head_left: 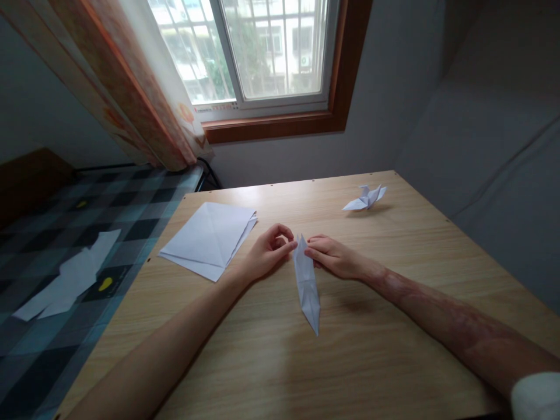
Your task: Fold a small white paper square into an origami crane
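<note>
A long, narrow folded white paper piece [307, 286] lies on the wooden table [394, 303], its sharp point toward me. My left hand [268, 252] pinches the far tip of this piece from the left with thumb and forefinger. My right hand [335, 256] pinches the same tip from the right, fingers pressed together. Both forearms rest low over the table.
A stack of creased white paper squares [209, 238] lies at the table's left. A finished white paper crane [365, 198] stands at the far right. Left of the table is a bed with a checked cover [52, 256] and loose paper scraps [70, 280]. A window and curtain are behind.
</note>
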`<action>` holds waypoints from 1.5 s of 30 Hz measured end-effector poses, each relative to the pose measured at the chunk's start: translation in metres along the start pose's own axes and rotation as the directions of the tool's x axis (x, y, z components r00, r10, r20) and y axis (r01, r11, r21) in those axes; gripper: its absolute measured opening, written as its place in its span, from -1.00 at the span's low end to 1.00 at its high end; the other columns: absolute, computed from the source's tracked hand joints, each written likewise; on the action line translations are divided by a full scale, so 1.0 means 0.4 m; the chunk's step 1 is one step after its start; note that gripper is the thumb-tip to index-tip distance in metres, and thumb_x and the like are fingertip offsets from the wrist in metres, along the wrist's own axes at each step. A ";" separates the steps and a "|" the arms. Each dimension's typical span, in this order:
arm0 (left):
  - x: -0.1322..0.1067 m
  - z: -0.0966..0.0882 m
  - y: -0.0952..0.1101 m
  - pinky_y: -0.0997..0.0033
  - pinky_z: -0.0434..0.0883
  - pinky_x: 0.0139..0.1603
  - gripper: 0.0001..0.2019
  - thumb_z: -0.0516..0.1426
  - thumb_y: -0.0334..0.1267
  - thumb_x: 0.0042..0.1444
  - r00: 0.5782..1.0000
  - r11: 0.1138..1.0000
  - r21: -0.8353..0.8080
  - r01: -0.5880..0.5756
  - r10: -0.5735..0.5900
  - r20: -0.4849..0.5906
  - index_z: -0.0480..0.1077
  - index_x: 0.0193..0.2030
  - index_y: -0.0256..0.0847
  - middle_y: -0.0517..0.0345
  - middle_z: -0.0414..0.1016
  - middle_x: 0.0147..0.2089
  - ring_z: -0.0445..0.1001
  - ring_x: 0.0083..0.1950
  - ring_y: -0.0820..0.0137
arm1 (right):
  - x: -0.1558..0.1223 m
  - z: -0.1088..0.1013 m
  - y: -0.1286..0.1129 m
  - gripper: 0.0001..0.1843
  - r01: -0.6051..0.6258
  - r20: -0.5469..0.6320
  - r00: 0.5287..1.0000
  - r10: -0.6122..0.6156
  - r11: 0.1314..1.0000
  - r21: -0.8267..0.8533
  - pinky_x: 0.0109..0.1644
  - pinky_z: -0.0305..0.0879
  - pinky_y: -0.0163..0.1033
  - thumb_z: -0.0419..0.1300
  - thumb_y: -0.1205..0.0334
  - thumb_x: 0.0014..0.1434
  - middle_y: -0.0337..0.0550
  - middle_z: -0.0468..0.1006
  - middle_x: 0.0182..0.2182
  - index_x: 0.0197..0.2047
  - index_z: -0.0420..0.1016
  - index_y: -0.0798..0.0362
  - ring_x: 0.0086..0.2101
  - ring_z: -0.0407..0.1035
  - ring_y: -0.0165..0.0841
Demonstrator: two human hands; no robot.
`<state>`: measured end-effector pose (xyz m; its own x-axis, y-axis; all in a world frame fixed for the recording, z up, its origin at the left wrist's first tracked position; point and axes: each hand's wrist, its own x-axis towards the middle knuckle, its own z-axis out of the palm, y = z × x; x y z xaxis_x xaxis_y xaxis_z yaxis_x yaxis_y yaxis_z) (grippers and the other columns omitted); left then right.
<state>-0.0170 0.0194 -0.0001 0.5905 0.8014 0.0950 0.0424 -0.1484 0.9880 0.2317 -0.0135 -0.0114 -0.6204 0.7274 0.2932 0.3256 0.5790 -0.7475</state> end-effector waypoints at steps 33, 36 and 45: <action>0.004 0.002 0.032 0.56 0.15 -0.50 -0.50 0.41 0.19 0.20 0.983 0.982 0.083 0.169 -0.174 0.056 0.63 -0.27 -0.33 0.17 0.49 -0.52 0.33 -0.51 0.53 | -0.003 0.011 0.022 -0.44 0.085 0.023 0.996 -0.082 0.984 -0.158 0.13 0.28 -0.06 -0.09 -0.03 0.68 -0.22 0.38 -0.40 -0.38 0.31 -0.01 -0.28 0.32 -0.26; 0.008 -0.004 0.022 0.54 0.19 -0.47 -0.52 0.43 0.17 0.18 0.977 0.980 0.055 0.191 -0.196 0.085 0.64 -0.25 -0.33 0.16 0.49 -0.51 0.38 -0.49 0.50 | -0.002 0.010 0.017 -0.46 0.086 0.032 0.996 -0.082 0.984 -0.154 0.14 0.29 -0.06 -0.10 -0.01 0.68 -0.19 0.42 -0.36 -0.35 0.33 -0.01 -0.26 0.34 -0.25; 0.011 -0.007 0.024 0.53 0.20 -0.47 -0.53 0.44 0.14 0.16 0.972 0.981 0.027 0.195 -0.196 0.130 0.63 -0.24 -0.32 0.18 0.48 -0.50 0.36 -0.48 0.51 | -0.002 0.003 0.000 -0.53 0.061 0.020 0.998 -0.058 0.989 -0.135 0.09 0.31 -0.07 -0.05 0.03 0.67 -0.18 0.42 -0.32 -0.33 0.30 -0.02 -0.25 0.30 -0.24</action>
<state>-0.0164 0.0230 0.0100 0.6703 0.7327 -0.1175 0.1781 -0.0051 0.9840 0.2312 -0.0145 -0.0125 -0.6522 0.6849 0.3247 0.3807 0.6664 -0.6410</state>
